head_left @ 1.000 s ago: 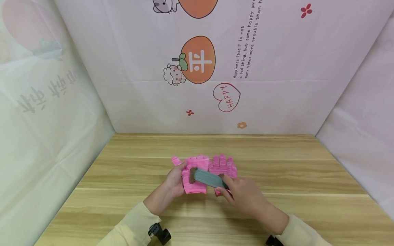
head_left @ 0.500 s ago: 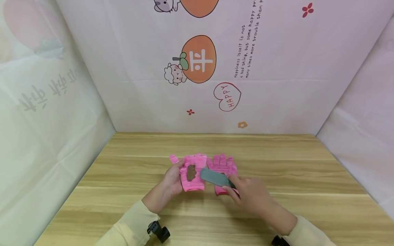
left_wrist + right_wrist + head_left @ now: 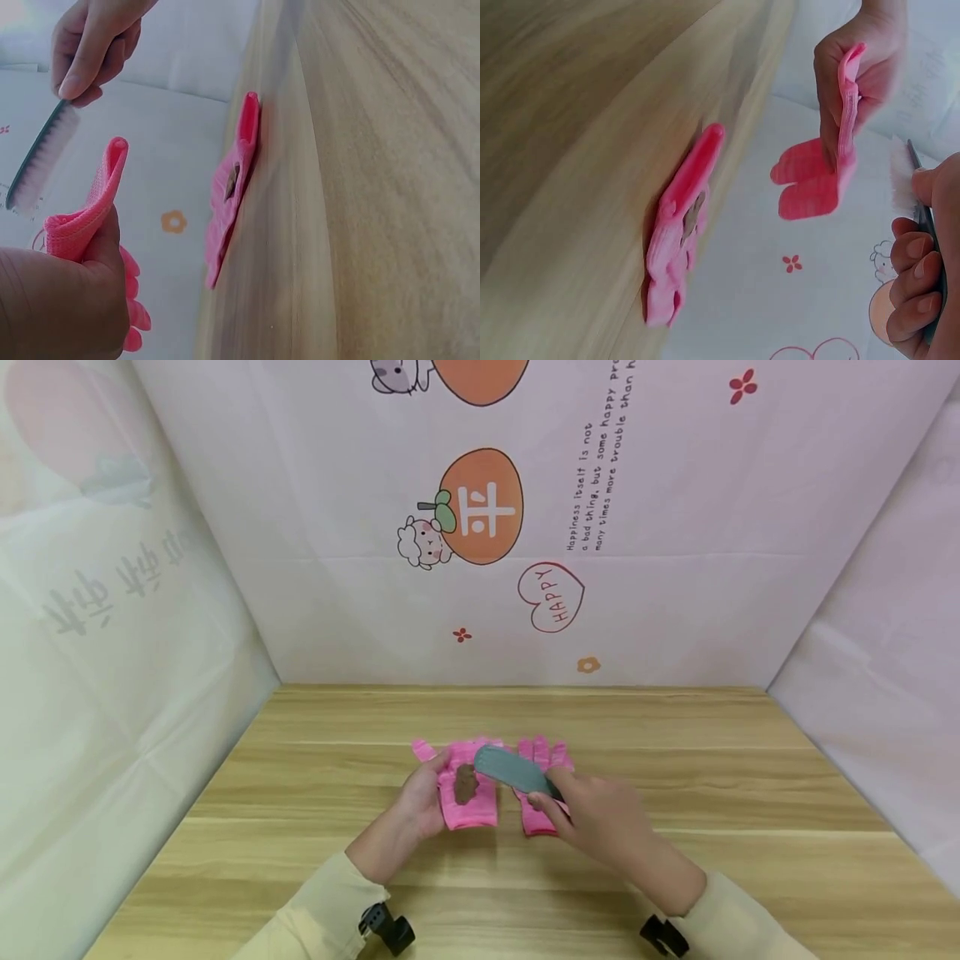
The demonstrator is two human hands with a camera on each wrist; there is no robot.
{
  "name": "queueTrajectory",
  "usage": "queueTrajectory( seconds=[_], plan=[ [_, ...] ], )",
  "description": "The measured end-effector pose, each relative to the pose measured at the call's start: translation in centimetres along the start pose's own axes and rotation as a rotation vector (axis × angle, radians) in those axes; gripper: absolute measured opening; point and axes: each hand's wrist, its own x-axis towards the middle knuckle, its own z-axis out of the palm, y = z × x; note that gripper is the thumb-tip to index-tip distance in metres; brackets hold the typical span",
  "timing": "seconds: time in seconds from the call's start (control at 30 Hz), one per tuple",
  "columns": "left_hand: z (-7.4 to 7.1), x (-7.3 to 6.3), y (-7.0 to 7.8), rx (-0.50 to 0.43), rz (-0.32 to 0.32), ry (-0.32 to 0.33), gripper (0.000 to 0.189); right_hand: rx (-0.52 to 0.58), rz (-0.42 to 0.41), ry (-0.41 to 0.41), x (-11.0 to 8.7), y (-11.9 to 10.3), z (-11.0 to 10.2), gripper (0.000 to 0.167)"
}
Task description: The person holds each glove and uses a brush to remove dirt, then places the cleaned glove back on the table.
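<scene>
My left hand (image 3: 422,797) holds a pink knit glove (image 3: 482,810) by its left side, thumb on top, raised off the table. On this glove is a brown patch (image 3: 465,785). My right hand (image 3: 603,818) grips a brush (image 3: 510,768) with a grey-green back. Its white bristles (image 3: 49,157) show in the left wrist view, apart from the held glove. In the head view the brush head overlaps the glove's upper right. A second pink glove (image 3: 537,822) lies on the table to the right, partly hidden by the brush and right hand. It bears a brown patch (image 3: 693,216) too.
The wood-grain table (image 3: 337,727) runs back to a white printed cloth wall (image 3: 675,568). Further cloth stands at the left (image 3: 150,693) and right sides. Black cameras are strapped on both wrists, below the cream sleeves (image 3: 322,902).
The brush has gone from over the brown patch to its right, then up and back left above the glove. The held glove has shifted slightly left and stays in my left hand.
</scene>
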Motion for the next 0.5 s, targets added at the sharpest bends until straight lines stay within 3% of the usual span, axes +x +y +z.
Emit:
queueTrajectory(
  seconds=[0.13,0.37,0.5],
  plan=[
    [0.2,0.0,-0.2,0.009,-0.013,-0.017,0.024,-0.013,-0.034,-0.003,0.5,-0.5,0.6,0.051],
    [0.7,-0.2,-0.3,0.040,-0.005,-0.001,0.024,0.076,-0.040,-0.073,0.1,-0.9,2.0,0.031],
    [0.7,-0.2,-0.4,0.052,0.008,0.004,0.024,0.093,-0.032,-0.076,-0.2,-1.0,2.4,0.030]
  ],
)
